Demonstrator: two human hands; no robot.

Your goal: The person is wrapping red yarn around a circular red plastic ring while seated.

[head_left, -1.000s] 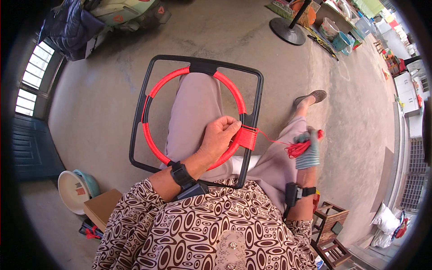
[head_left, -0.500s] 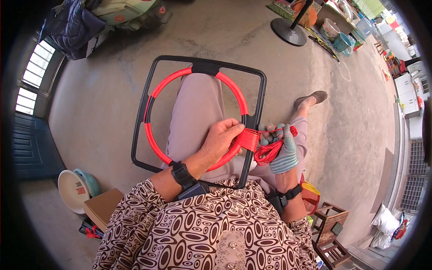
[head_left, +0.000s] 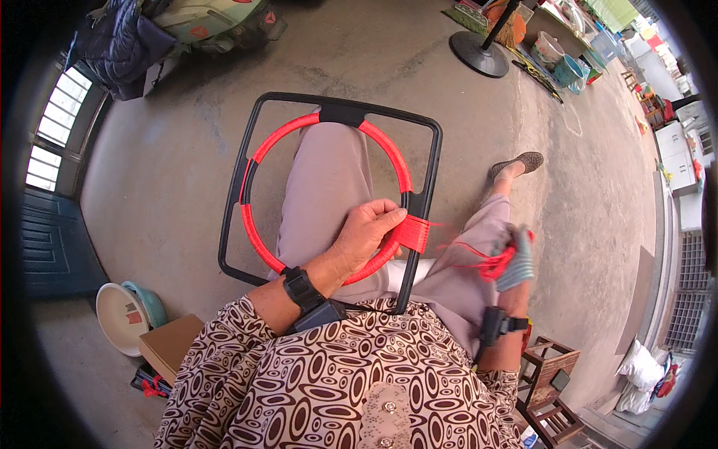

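Note:
A black square frame [head_left: 410, 280] with a red-wrapped ring [head_left: 390, 150] inside it lies across my lap, one leg showing through the ring. My left hand [head_left: 364, 236] is bare and pinches the ring's right side, thumb on top, at a flat band of red cord windings [head_left: 416, 234] that spans the ring and the frame's side bar. Off to the right, my right hand [head_left: 516, 262], in a grey-green striped glove with bare fingertips, is closed around a loose bundle of red cord [head_left: 493, 264]. Motion blurs this hand and the cord strand near the band.
A cream basin [head_left: 112, 318] and a cardboard box [head_left: 172, 340] stand on the floor at left. A wooden stool [head_left: 550, 367] is near my right elbow. Farther off are a round black stand base [head_left: 479, 54], buckets [head_left: 568, 71] and a scooter [head_left: 217, 22].
My right hand has swung right, away from the frame, carrying the cord bundle with it. The left hand and the frame have stayed in place.

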